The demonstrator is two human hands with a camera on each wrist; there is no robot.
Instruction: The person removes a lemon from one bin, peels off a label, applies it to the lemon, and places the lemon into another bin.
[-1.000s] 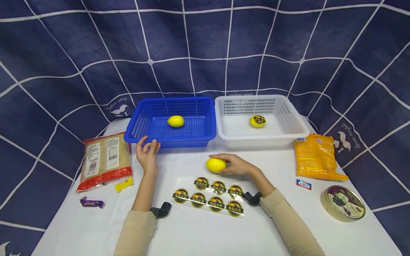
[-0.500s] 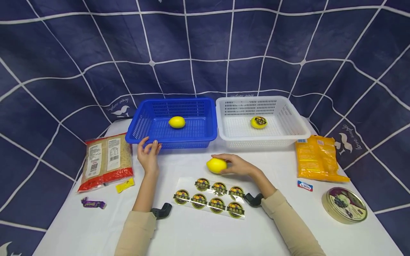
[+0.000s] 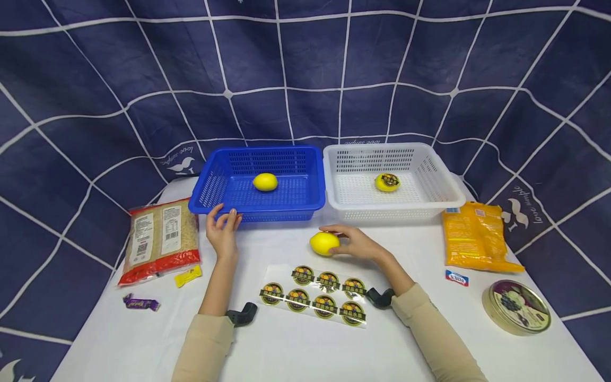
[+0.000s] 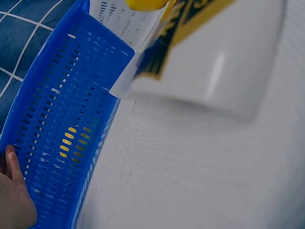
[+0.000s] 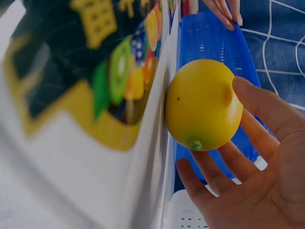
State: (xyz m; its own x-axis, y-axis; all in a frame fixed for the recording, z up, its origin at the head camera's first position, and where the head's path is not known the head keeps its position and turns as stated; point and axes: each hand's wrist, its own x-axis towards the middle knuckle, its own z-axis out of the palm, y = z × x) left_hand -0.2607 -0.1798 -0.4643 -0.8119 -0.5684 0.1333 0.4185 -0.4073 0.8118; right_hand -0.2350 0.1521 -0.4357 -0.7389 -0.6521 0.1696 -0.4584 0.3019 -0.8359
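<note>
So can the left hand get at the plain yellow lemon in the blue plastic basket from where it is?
Probably yes: the left hand rests on the blue basket's near rim, and the lemon lies uncovered inside the open top.

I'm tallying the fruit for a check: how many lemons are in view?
3. One lemon lies in the blue basket, one stickered lemon in the white basket, and one lemon on the table against the right hand.
</note>
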